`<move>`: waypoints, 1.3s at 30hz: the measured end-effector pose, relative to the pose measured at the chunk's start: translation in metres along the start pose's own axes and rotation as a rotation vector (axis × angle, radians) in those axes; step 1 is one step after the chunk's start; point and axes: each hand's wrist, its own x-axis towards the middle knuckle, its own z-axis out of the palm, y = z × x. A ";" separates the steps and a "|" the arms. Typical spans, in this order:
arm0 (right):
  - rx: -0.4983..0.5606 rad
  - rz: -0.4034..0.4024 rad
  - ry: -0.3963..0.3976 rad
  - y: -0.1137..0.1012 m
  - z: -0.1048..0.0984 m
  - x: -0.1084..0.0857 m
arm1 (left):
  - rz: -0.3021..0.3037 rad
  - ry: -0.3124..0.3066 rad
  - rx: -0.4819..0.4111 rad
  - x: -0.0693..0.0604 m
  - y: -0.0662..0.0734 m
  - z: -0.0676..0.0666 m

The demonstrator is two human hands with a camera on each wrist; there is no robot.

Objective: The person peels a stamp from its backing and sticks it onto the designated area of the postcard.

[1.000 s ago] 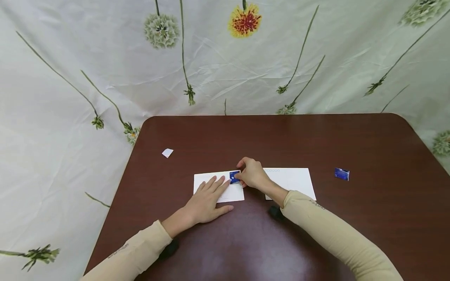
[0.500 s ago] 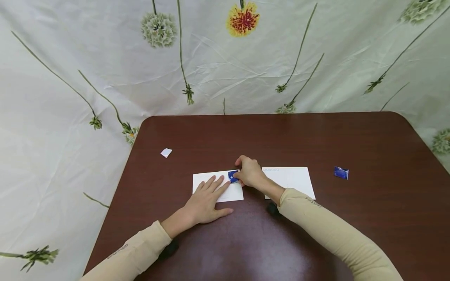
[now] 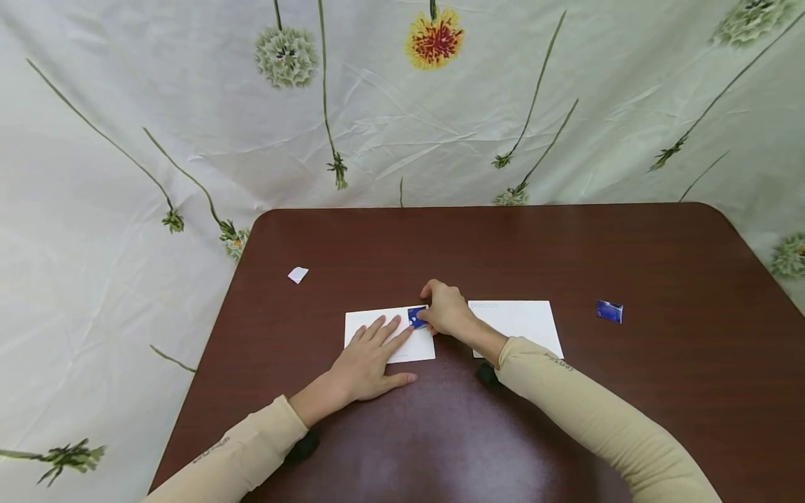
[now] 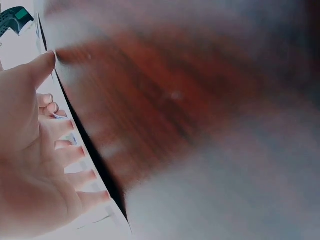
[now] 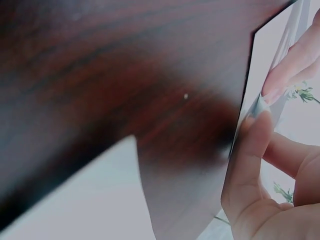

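Left hand (image 3: 367, 370): grip apart, fingers straight and spread, resting on the first white sheet (image 3: 418, 348) on the tabletop (image 3: 472, 244). Right hand (image 3: 449, 311): grip clamped on the small blue label (image 3: 414, 316), which is at that sheet's upper right corner. The second white sheet (image 3: 518, 323) lies to the right, partly covered by the right forearm. A loose blue piece (image 3: 609, 311) lies farther right; a white scrap (image 3: 298, 274) lies far left. Behind the tabletop: a flower-printed cloth (image 3: 377, 105).

Place: could have been home or office; which was unclear.
Table (image 3: 453, 433): was dark, glossy, wood-grained.
Cloth (image 3: 383, 91): hung behind, white, flower-printed.
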 end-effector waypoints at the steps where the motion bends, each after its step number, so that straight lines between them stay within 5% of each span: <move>1: -0.001 0.002 -0.002 0.000 0.000 0.000 | 0.002 0.005 0.001 0.000 0.000 0.000; 30: -0.051 0.094 -0.066 -0.011 -0.006 0.006 | -0.017 -0.014 -0.004 0.003 0.003 -0.003; 39: -0.241 0.051 -0.023 -0.010 -0.012 0.005 | -0.020 -0.011 -0.014 0.002 0.003 -0.003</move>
